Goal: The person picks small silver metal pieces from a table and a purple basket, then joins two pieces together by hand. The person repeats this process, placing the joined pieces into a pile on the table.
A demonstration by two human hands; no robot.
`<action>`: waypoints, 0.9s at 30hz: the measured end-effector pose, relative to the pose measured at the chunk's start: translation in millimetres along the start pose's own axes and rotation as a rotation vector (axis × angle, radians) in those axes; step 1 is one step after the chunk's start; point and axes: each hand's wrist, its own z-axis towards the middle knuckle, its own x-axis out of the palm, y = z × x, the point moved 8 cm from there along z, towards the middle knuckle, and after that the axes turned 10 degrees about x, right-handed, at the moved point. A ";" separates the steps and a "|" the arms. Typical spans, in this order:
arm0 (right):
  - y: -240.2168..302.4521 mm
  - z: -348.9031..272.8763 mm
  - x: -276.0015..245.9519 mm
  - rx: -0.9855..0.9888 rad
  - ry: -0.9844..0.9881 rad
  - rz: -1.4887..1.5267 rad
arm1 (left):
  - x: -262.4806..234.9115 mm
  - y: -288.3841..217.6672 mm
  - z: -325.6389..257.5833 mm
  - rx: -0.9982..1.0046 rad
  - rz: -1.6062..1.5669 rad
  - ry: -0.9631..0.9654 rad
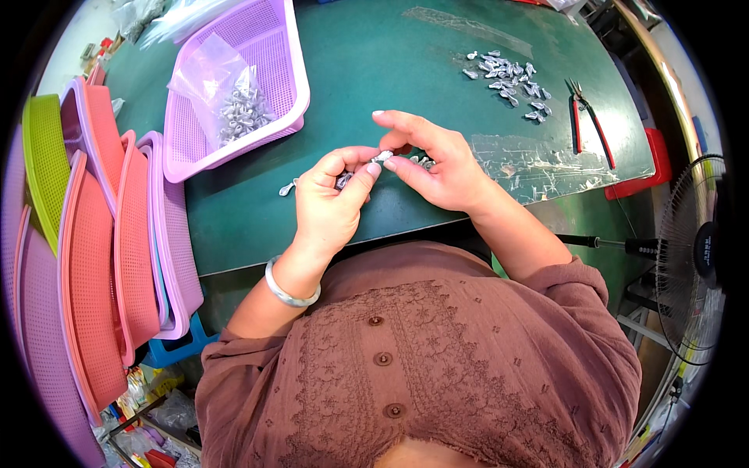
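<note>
Close to the table's near edge, my two hands meet over one small silvery-white piece (pixel 383 158). My left hand (pixel 335 183) pinches it between thumb and fingers. From the other side, my right hand (pixel 437 164) closes its thumb and fingertips on the same piece. Its exact kind is too small to make out. A few similar grey pieces lie on the table under and beside my hands, one loose grey piece (pixel 287 188) just left of my left hand. Farther right lies a scattered pile of small grey teardrop-shaped pieces (pixel 507 74).
A purple plastic basket (pixel 300 101) at the upper left holds a clear bag (pixel 211 74) of small grey parts. Red-handled pliers (pixel 589 125) lie at the right. Clear tape (pixel 538 160) covers part of the green table (pixel 367 54). Stacked baskets (pixel 90 234) stand left, a black fan (pixel 690 257) right.
</note>
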 end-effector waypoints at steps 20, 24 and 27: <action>-1.4 0.9 -1.7 0.054 0.025 0.004 | -0.1 0.7 1.1 0.002 -0.031 -0.002; -12.8 1.5 -18.9 0.164 -0.147 -0.147 | -4.3 20.1 0.8 -0.253 -0.431 -0.093; -16.0 1.3 -24.8 0.128 -0.250 -0.364 | -7.6 30.1 -1.2 -0.366 -0.545 -0.122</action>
